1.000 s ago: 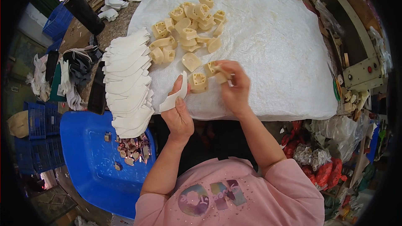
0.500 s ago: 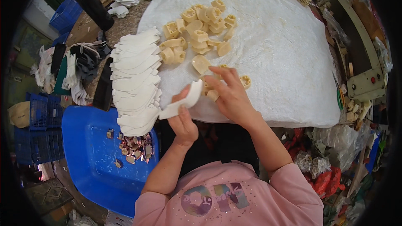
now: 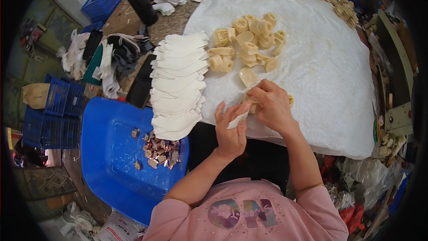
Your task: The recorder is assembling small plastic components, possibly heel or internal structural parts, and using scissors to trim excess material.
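Note:
My left hand [image 3: 231, 130] is closed on a thin white cut-out piece [image 3: 237, 119], whose lower end shows between the thumb and fingers. Close against it, my right hand [image 3: 275, 108] has its fingertips pinched together at the far end of the left fingers. What the right fingertips grip is hidden. Beige moulded heel-shaped pieces [image 3: 249, 108] lie partly under my hands, and another beige piece [image 3: 248, 76] rests just beyond. Left of my hands, a long overlapping row of white cut-out pieces [image 3: 178, 85] is laid out on the white cloth.
A heap of beige pieces [image 3: 249, 40] sits farther back on the white cloth [image 3: 325, 76], with more [image 3: 343, 11] at the far right. A blue tub [image 3: 104, 151] at lower left holds small brownish shiny pieces [image 3: 162, 151]. A black cylinder [image 3: 137, 0] stands at far left.
The white piece, held out flat before, has come right and up against my right hand. My right fingers went from spread to pinched. The whole view has shifted.

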Action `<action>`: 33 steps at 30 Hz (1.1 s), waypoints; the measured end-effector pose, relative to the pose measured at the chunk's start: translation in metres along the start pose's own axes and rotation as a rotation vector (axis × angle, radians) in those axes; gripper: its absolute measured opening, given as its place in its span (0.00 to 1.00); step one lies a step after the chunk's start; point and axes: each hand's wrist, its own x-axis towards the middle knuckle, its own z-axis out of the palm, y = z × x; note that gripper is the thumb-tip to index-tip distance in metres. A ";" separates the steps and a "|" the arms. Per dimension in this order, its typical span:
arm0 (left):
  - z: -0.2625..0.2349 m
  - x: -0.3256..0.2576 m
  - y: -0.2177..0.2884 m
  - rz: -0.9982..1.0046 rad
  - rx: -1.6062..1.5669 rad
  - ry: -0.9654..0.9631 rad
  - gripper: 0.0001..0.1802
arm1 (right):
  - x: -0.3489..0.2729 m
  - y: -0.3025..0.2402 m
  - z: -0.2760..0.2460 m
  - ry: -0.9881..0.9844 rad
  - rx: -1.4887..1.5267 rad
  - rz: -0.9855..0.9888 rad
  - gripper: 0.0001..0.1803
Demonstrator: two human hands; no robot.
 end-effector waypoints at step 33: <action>-0.041 -0.008 0.017 -0.649 -1.050 0.031 0.22 | -0.059 -0.050 -0.023 0.315 0.934 0.184 0.17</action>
